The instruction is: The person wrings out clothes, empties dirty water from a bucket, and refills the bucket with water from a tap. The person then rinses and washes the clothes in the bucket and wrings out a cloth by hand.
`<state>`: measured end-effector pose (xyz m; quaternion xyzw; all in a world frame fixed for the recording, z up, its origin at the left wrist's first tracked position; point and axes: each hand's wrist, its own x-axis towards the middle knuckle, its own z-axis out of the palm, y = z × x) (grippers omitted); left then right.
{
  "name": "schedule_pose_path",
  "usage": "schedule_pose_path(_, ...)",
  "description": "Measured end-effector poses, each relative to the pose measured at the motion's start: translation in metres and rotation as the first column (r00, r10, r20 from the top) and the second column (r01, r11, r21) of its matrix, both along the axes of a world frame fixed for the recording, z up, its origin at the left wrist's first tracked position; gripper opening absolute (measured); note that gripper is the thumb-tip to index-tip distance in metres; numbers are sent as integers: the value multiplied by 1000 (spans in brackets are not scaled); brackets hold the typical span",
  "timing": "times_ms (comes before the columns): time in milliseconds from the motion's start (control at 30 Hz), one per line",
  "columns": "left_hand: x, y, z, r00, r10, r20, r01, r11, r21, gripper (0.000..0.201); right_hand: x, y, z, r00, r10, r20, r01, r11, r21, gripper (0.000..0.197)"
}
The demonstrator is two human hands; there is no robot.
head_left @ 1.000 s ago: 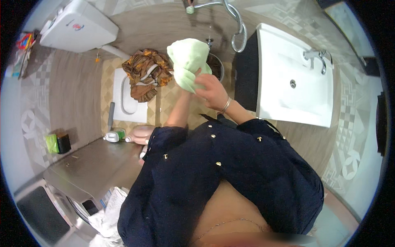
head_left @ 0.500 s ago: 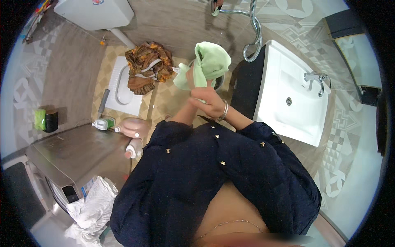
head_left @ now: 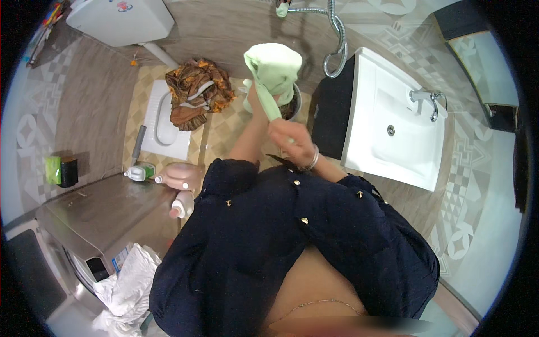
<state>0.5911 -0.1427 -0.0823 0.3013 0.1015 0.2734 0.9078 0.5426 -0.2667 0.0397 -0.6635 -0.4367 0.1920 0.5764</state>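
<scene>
A light green cloth is raised in front of me, draped over the far end of my left forearm. My left hand is covered by this cloth, so its fingers are hidden; only the wrist and forearm show below. My right hand, with bangles at the wrist, is closed on a narrow tail of the same cloth, drawn down toward me. Just beyond and below the cloth, a round grey bucket is partly hidden, with something dark inside.
A bundled brown patterned garment lies over the squat toilet at left. The white washbasin stands at right, with a metal hose hanging behind it. Bottles stand beside the washing machine at lower left.
The cloth-covered left arm has moved slightly left and away from me. My right hand has come away from the left wrist, and a stretched tail of cloth now shows between it and the rest.
</scene>
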Motion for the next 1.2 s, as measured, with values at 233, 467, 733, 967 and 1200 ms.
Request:
schedule_pose_path(233,-28,8,-4,888,141,-437,23,937,349,34,68,-20,-90,429,-99,-898,577,795,187,20)
schedule_pose_path(467,-36,-4,34,830,101,-548,355,661,661,49,142,5,-186,673,-463,-576,567,824,0,26)
schedule_pose_path(733,-44,32,27,831,-224,-509,556,342,757,61,97,30,-149,282,-164,-945,579,815,32,37)
schedule_pose_path(967,-92,67,-32,675,229,-701,460,613,643,61,138,-16,-179,350,155,-924,553,762,337,44)
schedule_pose_path(1200,-85,11,-19,779,-191,-597,90,977,-195,32,134,-34,-193,353,262,-898,565,705,428,45)
